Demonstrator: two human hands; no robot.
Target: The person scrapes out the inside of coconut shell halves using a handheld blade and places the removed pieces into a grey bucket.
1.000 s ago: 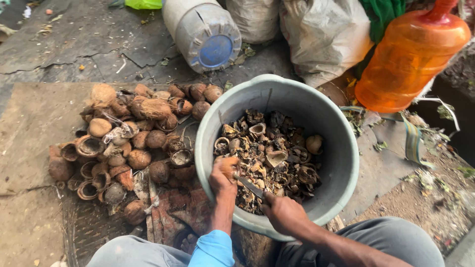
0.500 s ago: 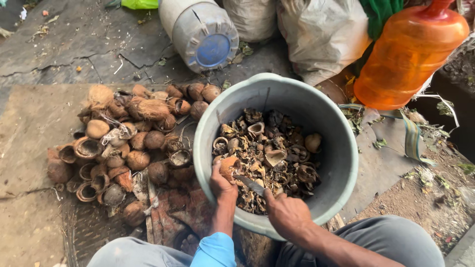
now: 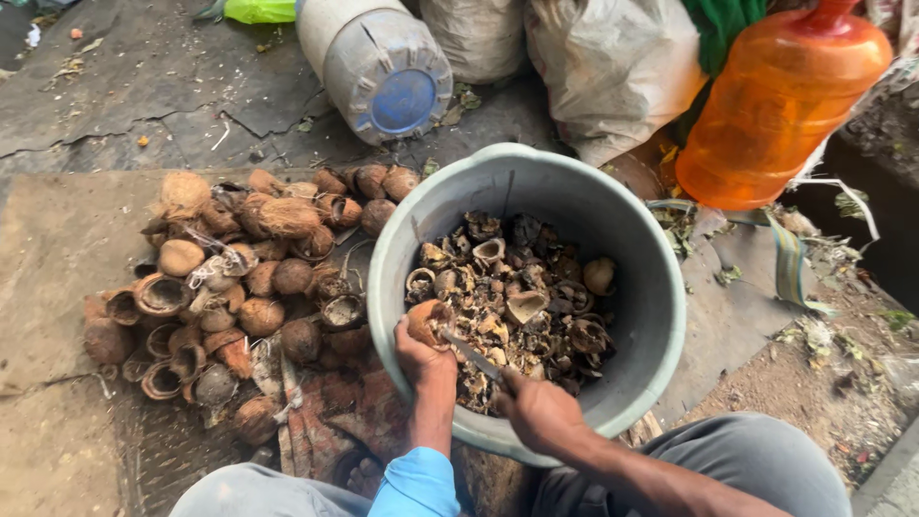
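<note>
My left hand [image 3: 427,366] grips a brown coconut shell half [image 3: 427,321] over the near rim of a grey bucket [image 3: 661,316]. My right hand [image 3: 538,412] holds a knife [image 3: 474,354] whose blade points into that shell. The bucket holds several dark, scooped-out shell pieces [image 3: 517,297]. Both forearms come in from the bottom edge, the left in a blue sleeve.
A heap of whole and halved coconut shells [image 3: 239,278] lies on the ground left of the bucket. Behind stand a grey drum on its side [image 3: 378,67], two filled sacks [image 3: 613,67] and an orange water jug [image 3: 775,105]. Dirt and litter lie at right.
Both hands stay at the bucket's near rim. The knife blade has shifted slightly against the shell in my left hand.
</note>
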